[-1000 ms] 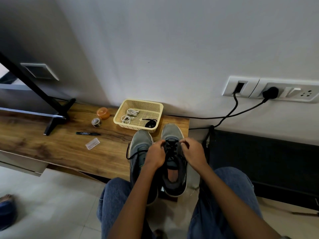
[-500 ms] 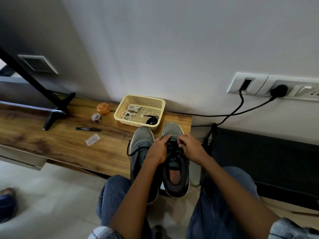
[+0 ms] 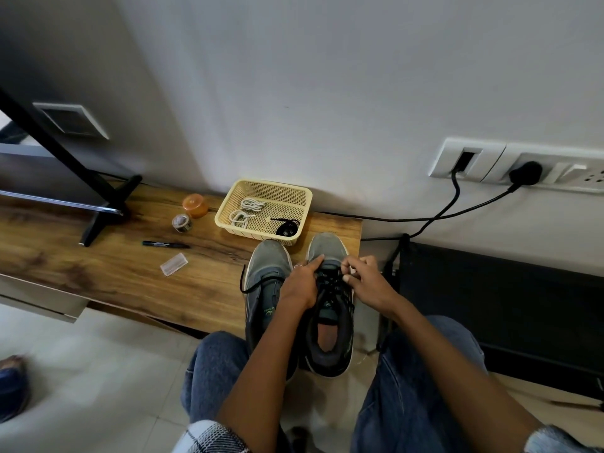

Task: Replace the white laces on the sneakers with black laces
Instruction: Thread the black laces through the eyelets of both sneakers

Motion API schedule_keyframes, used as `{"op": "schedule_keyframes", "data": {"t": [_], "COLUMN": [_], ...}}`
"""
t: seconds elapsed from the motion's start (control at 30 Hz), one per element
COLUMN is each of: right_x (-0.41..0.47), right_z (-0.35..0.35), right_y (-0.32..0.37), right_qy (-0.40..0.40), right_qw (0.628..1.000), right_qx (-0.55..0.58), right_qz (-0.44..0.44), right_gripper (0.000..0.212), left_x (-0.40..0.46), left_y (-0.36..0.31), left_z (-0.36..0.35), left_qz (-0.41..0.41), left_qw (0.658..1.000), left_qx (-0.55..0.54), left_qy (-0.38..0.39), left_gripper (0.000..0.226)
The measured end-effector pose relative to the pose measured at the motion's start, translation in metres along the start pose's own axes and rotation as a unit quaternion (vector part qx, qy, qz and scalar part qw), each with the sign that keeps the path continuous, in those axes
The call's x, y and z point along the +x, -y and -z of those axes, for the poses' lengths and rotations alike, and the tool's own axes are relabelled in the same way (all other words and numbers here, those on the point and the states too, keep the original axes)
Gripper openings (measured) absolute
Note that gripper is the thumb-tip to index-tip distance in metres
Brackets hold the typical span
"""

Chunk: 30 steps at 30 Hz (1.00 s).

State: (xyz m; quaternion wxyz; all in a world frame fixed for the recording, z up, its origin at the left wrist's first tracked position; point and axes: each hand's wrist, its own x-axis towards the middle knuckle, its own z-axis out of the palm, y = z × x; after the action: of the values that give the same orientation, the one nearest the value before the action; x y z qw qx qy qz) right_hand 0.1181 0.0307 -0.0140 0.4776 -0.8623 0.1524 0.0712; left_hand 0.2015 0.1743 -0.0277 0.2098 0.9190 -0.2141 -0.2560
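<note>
Right shoe (image 3: 330, 308) on counter (image 3: 114, 273): left hand (image 3: 302, 284) gripping its side, forefinger extended; right hand (image 3: 367, 281) pinching black lace (image 3: 331, 282). Basket (image 3: 261, 235) far.

Both hands, left hand (image 3: 299, 284) and right hand (image 3: 367, 282), meet on the right sneaker (image 3: 330, 308). The left sneaker (image 3: 266, 282) sits just left; the basket (image 3: 261, 191) behind, a marker (image 3: 165, 244) far left.
</note>
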Motion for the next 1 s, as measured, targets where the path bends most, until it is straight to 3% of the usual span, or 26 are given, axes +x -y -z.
{"op": "schedule_keyframes", "data": {"t": [0.17,0.33,0.47,0.57,0.67,1.0], "right_x": [-0.003,-0.008,-0.026,-0.040,-0.044,-0.048], "right_z": [-0.004,-0.014,-0.025,-0.038,-0.050,-0.054], "right_y": [0.003,0.000,0.002,0.005,0.003,0.012], "right_qy": [-0.030,-0.107,-0.199,-0.179,-0.149,-0.186], "right_qw": [0.999,0.992,0.975,0.980,0.988,0.978], "right_qx": [0.024,0.058,0.096,0.085,-0.032,-0.085], "right_qz": [-0.005,-0.016,-0.032,-0.026,-0.024,-0.038], "right_gripper": [0.011,0.009,0.008,0.012,0.025,0.016], "left_x": [-0.002,-0.017,-0.027,-0.025,-0.025,-0.028], "left_y": [-0.001,0.002,0.001,0.004,0.005,0.000], "left_z": [-0.001,0.003,0.007,0.009,0.012,0.009], "left_qz": [-0.001,-0.047,-0.082,-0.084,-0.070,0.000], "left_qw": [1.000,0.984,0.984,0.987,0.988,0.980], "left_qx": [-0.014,-0.125,-0.121,-0.104,-0.107,-0.161], "left_qy": [-0.009,-0.118,-0.103,-0.090,-0.081,-0.118], "left_gripper": [0.057,0.031,0.025,0.024,0.017,0.018]}}
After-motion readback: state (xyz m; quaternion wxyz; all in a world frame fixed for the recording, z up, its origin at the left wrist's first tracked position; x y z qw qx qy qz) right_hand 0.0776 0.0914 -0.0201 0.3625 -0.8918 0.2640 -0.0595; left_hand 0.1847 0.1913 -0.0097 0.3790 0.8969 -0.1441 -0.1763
